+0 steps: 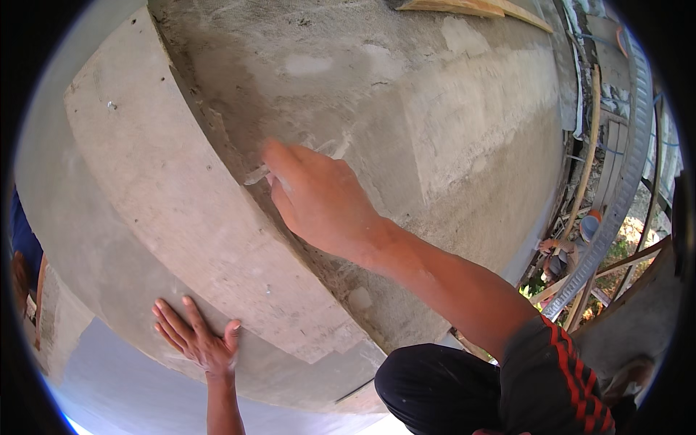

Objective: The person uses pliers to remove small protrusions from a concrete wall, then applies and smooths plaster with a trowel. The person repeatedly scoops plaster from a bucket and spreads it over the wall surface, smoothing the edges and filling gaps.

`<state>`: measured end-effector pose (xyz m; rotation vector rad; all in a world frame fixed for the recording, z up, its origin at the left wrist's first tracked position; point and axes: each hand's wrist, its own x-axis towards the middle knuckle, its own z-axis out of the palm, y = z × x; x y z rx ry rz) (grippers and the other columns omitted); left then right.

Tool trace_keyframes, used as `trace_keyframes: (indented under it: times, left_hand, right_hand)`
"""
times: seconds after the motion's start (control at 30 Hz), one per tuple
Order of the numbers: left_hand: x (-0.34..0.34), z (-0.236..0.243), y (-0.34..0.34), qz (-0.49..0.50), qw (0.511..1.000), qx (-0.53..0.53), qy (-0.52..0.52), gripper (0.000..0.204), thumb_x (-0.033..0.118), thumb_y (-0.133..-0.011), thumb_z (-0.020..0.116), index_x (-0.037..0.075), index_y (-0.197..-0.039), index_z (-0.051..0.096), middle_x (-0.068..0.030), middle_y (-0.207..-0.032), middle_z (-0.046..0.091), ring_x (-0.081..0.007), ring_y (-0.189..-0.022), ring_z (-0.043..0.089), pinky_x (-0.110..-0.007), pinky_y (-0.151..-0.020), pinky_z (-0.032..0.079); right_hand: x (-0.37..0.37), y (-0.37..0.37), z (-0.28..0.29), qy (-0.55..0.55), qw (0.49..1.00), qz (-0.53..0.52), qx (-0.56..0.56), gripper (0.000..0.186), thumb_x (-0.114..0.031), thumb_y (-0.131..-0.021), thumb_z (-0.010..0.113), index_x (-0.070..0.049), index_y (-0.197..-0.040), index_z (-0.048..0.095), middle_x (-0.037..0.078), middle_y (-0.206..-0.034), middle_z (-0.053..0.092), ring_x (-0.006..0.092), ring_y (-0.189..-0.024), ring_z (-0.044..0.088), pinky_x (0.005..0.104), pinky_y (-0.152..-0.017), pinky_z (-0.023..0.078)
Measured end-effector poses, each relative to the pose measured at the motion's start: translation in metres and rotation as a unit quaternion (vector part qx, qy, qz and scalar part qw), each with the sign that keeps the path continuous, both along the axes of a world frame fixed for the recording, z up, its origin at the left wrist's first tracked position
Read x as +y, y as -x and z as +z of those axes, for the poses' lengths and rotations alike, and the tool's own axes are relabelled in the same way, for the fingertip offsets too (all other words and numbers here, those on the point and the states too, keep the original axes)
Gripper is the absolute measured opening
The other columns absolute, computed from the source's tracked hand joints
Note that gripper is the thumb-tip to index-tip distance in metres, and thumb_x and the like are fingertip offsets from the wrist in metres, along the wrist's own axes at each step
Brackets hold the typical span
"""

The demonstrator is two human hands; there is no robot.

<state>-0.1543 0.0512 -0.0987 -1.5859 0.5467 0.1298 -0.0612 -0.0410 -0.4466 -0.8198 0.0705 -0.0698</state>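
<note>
My right hand (pixel 319 196) is closed around a thin, pale flat-edged piece (pixel 257 175), mostly hidden by the fingers and blurred, so its kind is unclear. That hand is at the edge of a long wooden board (pixel 181 174), where the board meets rough grey cement plaster (pixel 370 123). The board curves in this view and has several small nail or screw heads. Fingers spread, my left hand (pixel 196 339) lies flat on the smooth grey surface (pixel 130 283) beside the board's lower left edge, holding nothing.
Wooden strips (pixel 471 9) lie at the top edge. To the right are a ribbed metal bar (pixel 631 145), wooden poles (pixel 591 138) and, lower down, another person (pixel 569 250) in a cap. Dark blue clothing of someone else (pixel 24 235) shows at the far left.
</note>
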Motion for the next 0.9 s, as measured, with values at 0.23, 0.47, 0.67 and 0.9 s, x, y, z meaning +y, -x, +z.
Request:
trace_keyframes:
  times: [0.23,0.47,0.67,0.9]
  left_hand:
    - [-0.001,0.000,0.000,0.001,1.000,-0.003,0.002,0.100,0.084,-0.105,0.034,0.007,-0.167,0.044,-0.0366,-0.173,0.030,-0.0517,-0.162,0.029,-0.064,-0.132,0.020]
    - [0.002,0.000,-0.001,-0.006,1.000,-0.002,0.003,0.100,0.085,-0.105,0.033,0.007,-0.167,0.045,-0.0368,-0.173,0.030,-0.0516,-0.162,0.029,-0.065,-0.132,0.019]
    - [-0.001,0.000,0.000,-0.002,1.000,-0.003,-0.001,0.100,0.084,-0.105,0.033,0.008,-0.168,0.044,-0.0367,-0.173,0.030,-0.0516,-0.162,0.028,-0.065,-0.132,0.020]
    - [0.000,0.000,-0.001,0.001,1.000,-0.003,0.000,0.099,0.084,-0.105,0.033,0.008,-0.167,0.044,-0.0366,-0.173,0.030,-0.0516,-0.162,0.028,-0.064,-0.131,0.020]
  right_hand:
    - [0.011,0.014,-0.024,-0.042,0.994,0.090,0.051,0.015,-0.005,-0.098,0.067,0.000,-0.111,0.061,0.023,-0.093,0.073,0.0452,-0.086,0.074,0.0538,-0.073,0.058]
    - [0.030,0.003,-0.017,-0.056,0.994,0.092,0.022,0.014,-0.004,-0.098,0.065,-0.001,-0.111,0.061,0.023,-0.095,0.074,0.0459,-0.089,0.074,0.0555,-0.077,0.057]
    - [0.033,-0.001,-0.011,-0.029,0.999,0.038,-0.007,0.013,-0.005,-0.100,0.064,0.002,-0.109,0.057,0.026,-0.088,0.069,0.0461,-0.081,0.070,0.0541,-0.070,0.053]
    - [0.006,-0.011,-0.001,0.013,1.000,-0.003,-0.009,0.018,-0.003,-0.096,0.068,0.000,-0.112,0.060,0.024,-0.094,0.072,0.0464,-0.089,0.075,0.0544,-0.073,0.059]
